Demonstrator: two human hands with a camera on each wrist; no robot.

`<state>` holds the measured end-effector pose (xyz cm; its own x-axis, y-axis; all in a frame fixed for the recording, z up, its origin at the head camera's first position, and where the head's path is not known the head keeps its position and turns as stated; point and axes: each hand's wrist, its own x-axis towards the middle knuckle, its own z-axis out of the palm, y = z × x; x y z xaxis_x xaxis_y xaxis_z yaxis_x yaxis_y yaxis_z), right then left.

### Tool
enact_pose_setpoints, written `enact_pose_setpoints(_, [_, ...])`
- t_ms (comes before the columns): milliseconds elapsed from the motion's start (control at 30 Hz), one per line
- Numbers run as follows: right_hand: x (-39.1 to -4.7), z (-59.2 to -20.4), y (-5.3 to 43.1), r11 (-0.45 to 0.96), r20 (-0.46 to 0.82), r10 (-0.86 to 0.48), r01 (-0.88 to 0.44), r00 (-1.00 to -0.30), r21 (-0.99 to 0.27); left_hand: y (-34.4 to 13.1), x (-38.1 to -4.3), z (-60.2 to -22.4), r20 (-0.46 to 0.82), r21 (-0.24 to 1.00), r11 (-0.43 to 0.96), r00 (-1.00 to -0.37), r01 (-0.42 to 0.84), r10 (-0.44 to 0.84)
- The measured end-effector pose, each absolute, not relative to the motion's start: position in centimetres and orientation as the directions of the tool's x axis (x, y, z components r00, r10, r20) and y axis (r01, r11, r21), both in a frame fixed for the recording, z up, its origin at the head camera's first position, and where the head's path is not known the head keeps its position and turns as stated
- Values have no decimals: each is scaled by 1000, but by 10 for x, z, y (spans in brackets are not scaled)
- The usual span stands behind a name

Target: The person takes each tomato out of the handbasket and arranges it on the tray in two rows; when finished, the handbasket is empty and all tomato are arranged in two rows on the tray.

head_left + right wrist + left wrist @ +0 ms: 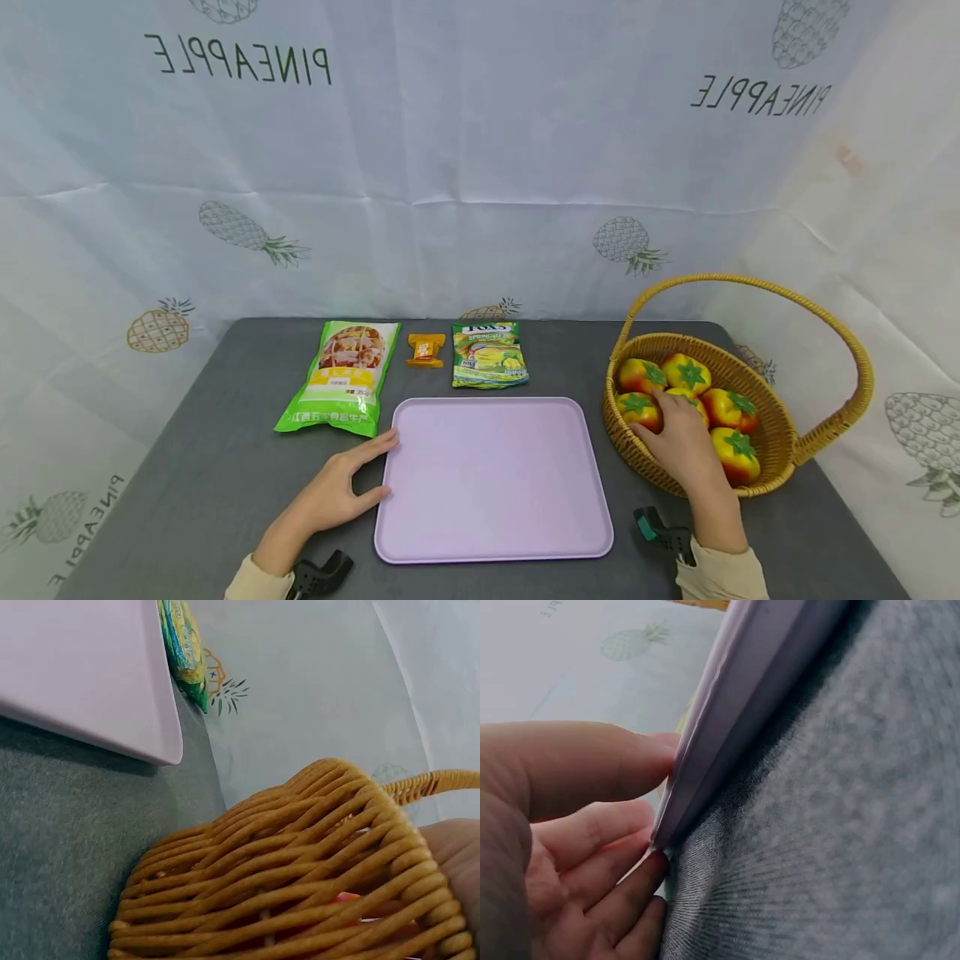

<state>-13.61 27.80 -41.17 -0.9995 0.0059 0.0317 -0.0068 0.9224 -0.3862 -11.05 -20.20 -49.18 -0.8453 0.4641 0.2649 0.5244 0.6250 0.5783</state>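
Note:
A pale purple tray [495, 479] lies flat at the middle of the grey table. My left hand [341, 492] is at its left edge, thumb and fingers spread and fairly straight. In the left wrist view, the thumb [607, 761] touches the tray's rim [705, 727]. To the right, my right hand [678, 437] reaches into a wicker basket [622, 446]. Its thumb and fingers lie about a red-and-yellow, persimmon-like fruit [636, 408] with a green top. Whether they pinch it is unclear; in the right wrist view the basket wall [285, 862] hides the fingertips.
Behind the tray lie a green-and-white food bag [345, 379], a small orange packet [426, 350] and a green-yellow Fox's packet [490, 356]. Several more such fruits [735, 454] fill the basket, whose tall handle [832, 321] arches up. A pineapple-print cloth [465, 150] hangs behind the table.

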Motion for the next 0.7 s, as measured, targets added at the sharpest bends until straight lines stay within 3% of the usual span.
enact_pose_setpoints(700, [-133,-411,281,906,71,0,-30,-997,-422,-203,-110,-493,263,571,628,-842,529,471])
